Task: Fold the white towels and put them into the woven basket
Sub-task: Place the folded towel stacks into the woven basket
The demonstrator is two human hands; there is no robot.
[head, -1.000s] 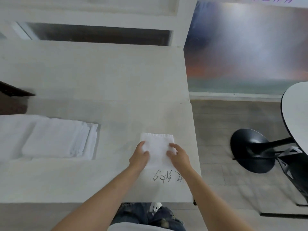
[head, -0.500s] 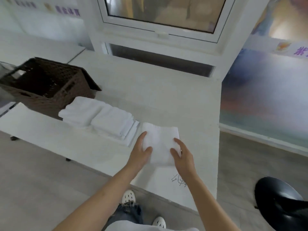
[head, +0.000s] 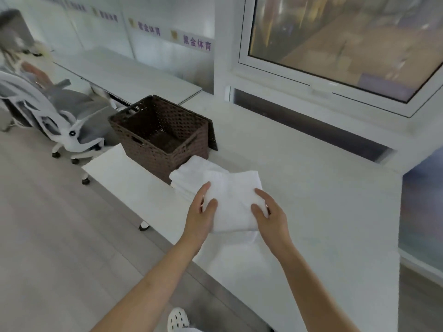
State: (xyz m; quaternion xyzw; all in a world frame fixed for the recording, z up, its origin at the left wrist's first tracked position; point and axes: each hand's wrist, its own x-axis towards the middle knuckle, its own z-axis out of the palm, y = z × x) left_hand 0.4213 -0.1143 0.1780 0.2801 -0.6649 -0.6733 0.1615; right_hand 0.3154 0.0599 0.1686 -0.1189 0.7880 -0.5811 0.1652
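A folded white towel (head: 233,200) is lifted off the white table (head: 323,212), held by both hands. My left hand (head: 200,218) grips its left edge, thumb on top. My right hand (head: 271,216) grips its right edge, thumb on top. The held towel partly overlaps a stack of folded white towels (head: 191,174) lying on the table behind it. Just left of that stack stands the dark brown woven basket (head: 160,137), open, with nothing visible inside.
A lower white table (head: 124,178) on castors adjoins the basket's front. A grey and white office chair (head: 69,116) stands at the left, with a person seated at the far left edge. A window (head: 335,44) rises behind the table. My white shoe (head: 177,319) shows below.
Both hands have lifted the folded towel and carried it left, over the stacked towels toward the basket. The view has swung left, bringing the whole basket and the chair into sight.
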